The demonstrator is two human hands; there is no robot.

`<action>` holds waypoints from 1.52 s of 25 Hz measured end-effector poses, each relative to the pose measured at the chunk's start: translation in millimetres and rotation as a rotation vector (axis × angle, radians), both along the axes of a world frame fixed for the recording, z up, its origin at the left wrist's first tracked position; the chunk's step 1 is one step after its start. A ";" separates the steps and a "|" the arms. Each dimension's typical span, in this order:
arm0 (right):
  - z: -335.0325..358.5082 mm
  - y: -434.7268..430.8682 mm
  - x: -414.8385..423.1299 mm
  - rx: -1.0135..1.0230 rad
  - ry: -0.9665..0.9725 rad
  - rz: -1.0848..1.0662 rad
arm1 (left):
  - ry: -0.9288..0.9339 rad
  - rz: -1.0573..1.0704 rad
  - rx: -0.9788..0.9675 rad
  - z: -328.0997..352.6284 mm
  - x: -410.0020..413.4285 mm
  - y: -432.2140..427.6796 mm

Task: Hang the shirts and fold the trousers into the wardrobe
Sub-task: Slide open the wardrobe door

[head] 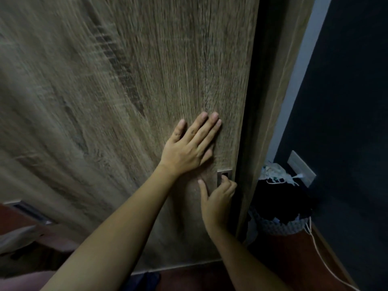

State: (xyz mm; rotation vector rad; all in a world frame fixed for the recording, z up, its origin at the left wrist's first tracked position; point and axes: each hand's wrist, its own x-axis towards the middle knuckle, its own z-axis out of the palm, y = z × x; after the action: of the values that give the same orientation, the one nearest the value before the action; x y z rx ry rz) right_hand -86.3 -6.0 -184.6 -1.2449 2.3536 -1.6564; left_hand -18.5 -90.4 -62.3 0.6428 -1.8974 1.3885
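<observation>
Presses left hand (186,148) flat, fingers straight, on grey-brown wood-grain wardrobe door (105,101) spanning nine o'clock; hooks right hand (218,198) into recessed metal pull (224,172) at five o'clock. Probably heavy, rigid: slide by pull.

The left hand (186,150) lies flat on the wardrobe door (126,101), just above the recessed handle (224,177) near the door's right edge. The right hand (218,198) sits below, fingers hooked in that handle. Right of the door stands a side panel (273,101), then a basket (281,219) on the floor (294,259), with a wall socket (301,168) behind it.
</observation>
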 end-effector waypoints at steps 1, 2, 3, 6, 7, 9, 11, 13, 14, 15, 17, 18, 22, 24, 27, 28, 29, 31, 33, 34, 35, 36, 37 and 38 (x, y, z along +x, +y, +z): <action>0.5 -0.7 5.6 0.000 0.012 0.003 | 0.006 0.014 -0.002 1.1 7.0 -0.4; 0.5 -1.9 14.3 0.000 0.020 0.013 | 0.009 0.016 -0.005 1.7 17.5 -1.3; 0.4 -3.2 23.5 0.005 0.019 0.027 | 0.011 0.011 -0.007 2.7 28.2 -1.4; 0.4 -4.7 60.6 0.034 0.007 0.068 | 0.022 0.008 -0.008 1.4 68.5 -3.0; 1.0 -5.0 74.9 0.043 0.005 0.073 | 0.016 0.019 -0.009 1.2 82.8 -3.2; 0.3 -6.7 99.8 0.060 0.009 0.072 | 0.016 0.019 -0.005 1.1 108.3 -5.3; 0.5 -9.3 130.5 0.055 0.012 0.075 | 0.015 0.031 -0.012 0.7 139.8 -7.8; 0.9 -11.5 163.2 0.030 0.001 0.092 | 0.009 0.045 -0.023 -0.2 173.3 -11.2; 1.1 -12.1 180.5 0.015 -0.006 0.103 | 0.008 0.055 -0.027 -1.2 191.0 -13.4; 1.1 -12.9 198.3 0.001 -0.015 0.115 | 0.009 0.065 -0.029 -2.0 209.5 -15.2; -0.1 -14.5 227.9 -0.017 -0.034 0.132 | 0.009 0.071 -0.031 -3.1 241.1 -18.0; -0.7 -16.4 244.5 -0.025 -0.044 0.144 | 0.008 0.073 -0.031 -3.2 258.5 -18.9; -0.3 -23.6 311.2 -0.072 -0.083 0.193 | -0.001 0.099 -0.028 -3.7 328.5 -22.9; 0.2 -27.1 340.6 -0.077 -0.105 0.214 | -0.006 0.115 -0.036 -2.8 360.7 -25.2; 0.3 -29.9 376.7 -0.075 -0.122 0.247 | -0.003 0.126 -0.036 -1.3 400.0 -28.4; -0.6 -31.0 389.5 -0.074 -0.131 0.259 | -0.004 0.139 -0.038 -1.7 414.1 -29.2; -0.7 -32.1 401.4 -0.081 -0.142 0.273 | -0.005 0.150 -0.040 -1.5 426.3 -29.8; -1.2 -34.7 423.1 -0.103 -0.154 0.295 | -0.006 0.163 -0.043 -1.2 450.1 -31.4; -0.6 -36.6 441.2 -0.106 -0.162 0.308 | -0.010 0.181 -0.049 -1.1 469.4 -32.5; -0.5 -37.1 448.0 -0.105 -0.162 0.311 | -0.010 0.186 -0.051 -0.6 476.6 -32.9; -0.7 -37.5 455.4 -0.103 -0.166 0.316 | -0.012 0.188 -0.049 -0.4 484.1 -33.2; -1.6 -37.8 461.8 -0.105 -0.175 0.322 | -0.013 0.189 -0.046 -0.6 490.9 -33.7; -2.2 -38.1 467.8 -0.110 -0.185 0.328 | -0.013 0.194 -0.045 -1.4 497.7 -34.1; -2.9 -38.7 473.7 -0.118 -0.187 0.330 | -0.013 0.198 -0.046 -2.4 504.2 -34.8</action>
State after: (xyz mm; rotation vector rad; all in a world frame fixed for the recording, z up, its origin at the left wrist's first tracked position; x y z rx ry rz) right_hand 387.4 -44.7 -187.4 -1.3414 1.8515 -1.7324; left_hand 485.7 -125.3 -64.8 0.8192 -1.8465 1.5584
